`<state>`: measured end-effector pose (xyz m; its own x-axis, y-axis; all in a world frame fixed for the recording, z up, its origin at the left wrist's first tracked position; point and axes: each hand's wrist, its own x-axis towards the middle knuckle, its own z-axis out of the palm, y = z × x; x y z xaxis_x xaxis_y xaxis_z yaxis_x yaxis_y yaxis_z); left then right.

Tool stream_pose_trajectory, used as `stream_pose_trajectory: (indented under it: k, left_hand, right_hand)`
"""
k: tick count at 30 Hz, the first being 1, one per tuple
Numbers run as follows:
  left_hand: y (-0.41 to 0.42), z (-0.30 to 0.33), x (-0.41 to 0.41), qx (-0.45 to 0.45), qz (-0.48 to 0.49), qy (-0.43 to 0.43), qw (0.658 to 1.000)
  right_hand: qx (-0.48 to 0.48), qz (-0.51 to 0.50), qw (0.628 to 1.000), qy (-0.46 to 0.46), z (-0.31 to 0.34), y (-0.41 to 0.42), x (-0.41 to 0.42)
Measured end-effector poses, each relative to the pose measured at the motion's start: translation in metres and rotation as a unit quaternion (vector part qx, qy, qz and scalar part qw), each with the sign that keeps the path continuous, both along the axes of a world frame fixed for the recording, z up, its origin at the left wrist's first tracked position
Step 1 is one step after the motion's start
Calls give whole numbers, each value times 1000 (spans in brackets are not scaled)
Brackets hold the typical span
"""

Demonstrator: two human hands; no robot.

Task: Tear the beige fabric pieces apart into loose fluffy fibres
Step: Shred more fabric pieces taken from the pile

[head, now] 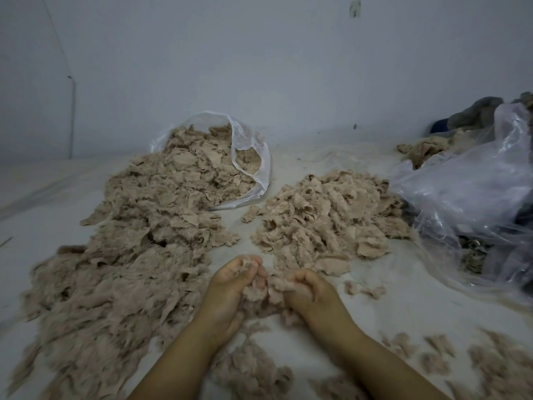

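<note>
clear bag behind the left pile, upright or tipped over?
Tipped. The clear bag lies on its side, mouth open toward the camera, and beige fabric pieces spill from it onto the floor.

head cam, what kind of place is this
Probably an informal home workspace for shredding fabric scrap: heaps of beige fabric pieces on a pale floor sheet, clear plastic bags, a bare wall.

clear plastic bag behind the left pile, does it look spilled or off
Yes. The clear plastic bag lies tipped on its side, mouth open, and beige fabric pieces pour from it across the white floor toward the hands.
</note>
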<state>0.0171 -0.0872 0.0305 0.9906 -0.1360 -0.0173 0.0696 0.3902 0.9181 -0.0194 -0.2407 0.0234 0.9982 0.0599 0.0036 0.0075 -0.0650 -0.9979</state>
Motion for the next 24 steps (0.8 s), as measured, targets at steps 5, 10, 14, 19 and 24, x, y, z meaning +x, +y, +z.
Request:
stream_pose_trajectory:
  k: [5, 10, 14, 19, 24]
  left_hand:
    - [6, -4, -3, 272, -7, -137, 953]
    - [-3, -7, -8, 274, -69, -157, 946]
    - [1, -4, -8, 236, -83, -130, 960]
    - [0, -4, -9, 220, -101, -154, 958]
    - [1, -4, -13, 274, -136, -134, 943]
  right_hand:
    - [190, 20, 979, 73, 4, -3, 0]
    - [148, 8, 988, 47, 4, -6, -1]
    - [124, 0, 992, 35, 0, -9, 1]
    - [117, 9, 993, 15, 2, -5, 0]
    - [101, 19, 995, -7, 0, -5, -1]
